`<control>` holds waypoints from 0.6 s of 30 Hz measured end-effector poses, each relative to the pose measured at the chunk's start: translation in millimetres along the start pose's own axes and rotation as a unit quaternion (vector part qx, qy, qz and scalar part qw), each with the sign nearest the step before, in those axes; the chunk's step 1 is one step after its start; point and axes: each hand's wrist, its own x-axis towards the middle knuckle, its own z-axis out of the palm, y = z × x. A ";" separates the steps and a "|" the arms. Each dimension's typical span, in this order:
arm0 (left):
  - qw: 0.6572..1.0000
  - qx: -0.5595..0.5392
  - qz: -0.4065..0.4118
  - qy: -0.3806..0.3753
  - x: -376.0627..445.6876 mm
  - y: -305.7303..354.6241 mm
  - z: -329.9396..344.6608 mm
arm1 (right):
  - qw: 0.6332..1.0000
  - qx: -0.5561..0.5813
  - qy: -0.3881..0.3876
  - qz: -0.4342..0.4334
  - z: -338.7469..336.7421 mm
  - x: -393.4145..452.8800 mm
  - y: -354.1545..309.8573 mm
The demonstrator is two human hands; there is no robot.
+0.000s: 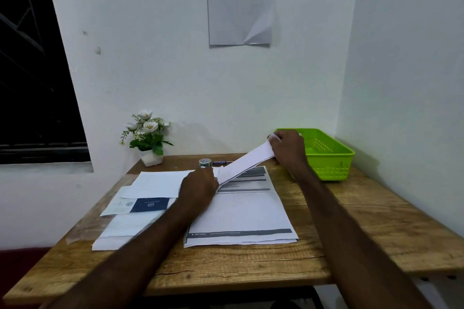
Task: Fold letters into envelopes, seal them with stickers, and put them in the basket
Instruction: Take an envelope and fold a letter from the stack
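Observation:
A folded white letter (247,162) stretches above the table between both hands. My left hand (199,187) grips its near end and my right hand (287,149) pinches its far end, just in front of the green basket (331,155). Below it lies a stack of printed letters (241,216). White envelopes and sheets (155,183) lie to the left, with a dark blue card (149,205) on them. A roll of sticker tape (205,162) stands behind the stack.
A pen (222,163) lies next to the tape roll. A small white pot of flowers (149,138) stands at the back left corner. A paper notice (239,0) hangs on the wall. The wooden table (251,266) meets walls behind and to the right.

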 end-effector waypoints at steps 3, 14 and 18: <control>1.000 -0.011 -0.004 0.026 0.4 -1.0 -0.9 | 1.000 0.026 -0.001 0.015 2.1 0.2 0.7; 0.995 -0.049 -0.013 0.087 1.4 -5.6 -3.1 | 0.967 0.216 0.010 0.137 42.4 -23.9 -8.5; 0.993 -0.046 -0.024 0.107 2.7 -9.6 -5.1 | 0.935 0.263 -0.116 0.207 27.9 -27.3 -17.2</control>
